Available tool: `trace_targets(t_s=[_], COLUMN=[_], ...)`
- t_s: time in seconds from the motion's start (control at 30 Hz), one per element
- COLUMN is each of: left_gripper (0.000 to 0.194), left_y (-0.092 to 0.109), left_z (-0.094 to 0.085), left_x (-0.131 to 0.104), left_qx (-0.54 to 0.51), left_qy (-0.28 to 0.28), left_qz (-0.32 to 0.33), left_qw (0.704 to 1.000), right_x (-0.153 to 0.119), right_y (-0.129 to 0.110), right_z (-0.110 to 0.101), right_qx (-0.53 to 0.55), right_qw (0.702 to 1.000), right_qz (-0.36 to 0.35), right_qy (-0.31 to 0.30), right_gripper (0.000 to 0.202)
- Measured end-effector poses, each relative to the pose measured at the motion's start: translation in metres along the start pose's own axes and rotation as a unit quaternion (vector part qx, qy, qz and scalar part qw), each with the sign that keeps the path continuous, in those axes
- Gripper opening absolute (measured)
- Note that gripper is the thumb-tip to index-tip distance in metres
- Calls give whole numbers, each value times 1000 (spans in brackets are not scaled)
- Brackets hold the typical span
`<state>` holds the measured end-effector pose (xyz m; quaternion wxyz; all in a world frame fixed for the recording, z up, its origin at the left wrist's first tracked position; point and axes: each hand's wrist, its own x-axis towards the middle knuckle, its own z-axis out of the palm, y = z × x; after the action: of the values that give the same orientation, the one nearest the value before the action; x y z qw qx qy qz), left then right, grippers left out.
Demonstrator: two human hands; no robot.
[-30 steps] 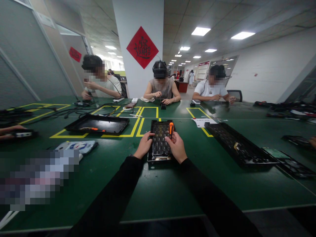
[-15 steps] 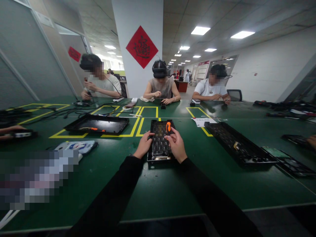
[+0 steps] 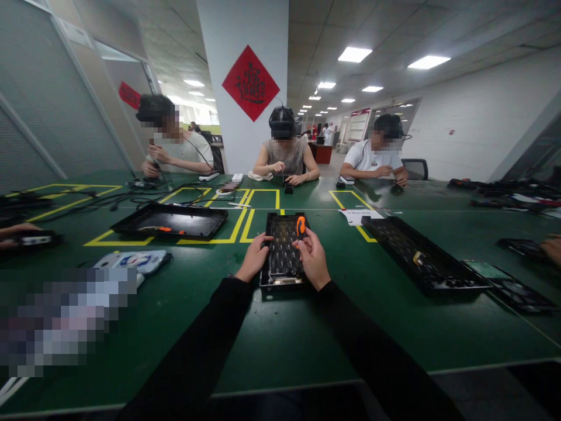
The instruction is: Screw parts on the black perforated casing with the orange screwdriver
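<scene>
In front of me on the green table lies a black rectangular plastic tray (image 3: 281, 286), its inside patterned with rows of small glinting shapes. My left hand (image 3: 253, 255) grips its left rim, thumb reaching over the edge. My right hand (image 3: 314, 257) pinches a screwdriver with an orange-and-black handle (image 3: 300, 227) above the tray's right side. That handle points up; its tip is hidden or too small to make out.
A larger black tray (image 3: 201, 233) with orange-handled tools lies left; another (image 3: 464, 285) lies right, beside a green circuit board (image 3: 487, 269). A phone-like case (image 3: 151, 261) and cables (image 3: 116, 202) are on the left. Co-workers sit across; other people's hands show at both sides.
The view has shifted very slightly. The handle of the screwdriver in my right hand has turned or tilted a little; my left hand stays on the tray.
</scene>
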<state>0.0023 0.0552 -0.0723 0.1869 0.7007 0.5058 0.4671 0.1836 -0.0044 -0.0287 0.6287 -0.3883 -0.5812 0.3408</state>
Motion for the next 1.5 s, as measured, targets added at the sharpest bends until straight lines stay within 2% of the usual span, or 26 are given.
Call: trace_targets(t_s=[1.27, 1.5], left_gripper=[40, 41], left_y=[2, 0], left_z=[-1, 0], left_x=[0, 0], left_qx=[-6, -7], left_qy=[0, 0], left_qz=[-9, -6], left_qw=[1000, 1000], right_x=[-2, -3], right_y=[-2, -2], right_z=[2, 1], right_qx=[6, -35], right_qw=[999, 999], right_qz=[-29, -36], right_qy=[-15, 3], right_gripper=[43, 38])
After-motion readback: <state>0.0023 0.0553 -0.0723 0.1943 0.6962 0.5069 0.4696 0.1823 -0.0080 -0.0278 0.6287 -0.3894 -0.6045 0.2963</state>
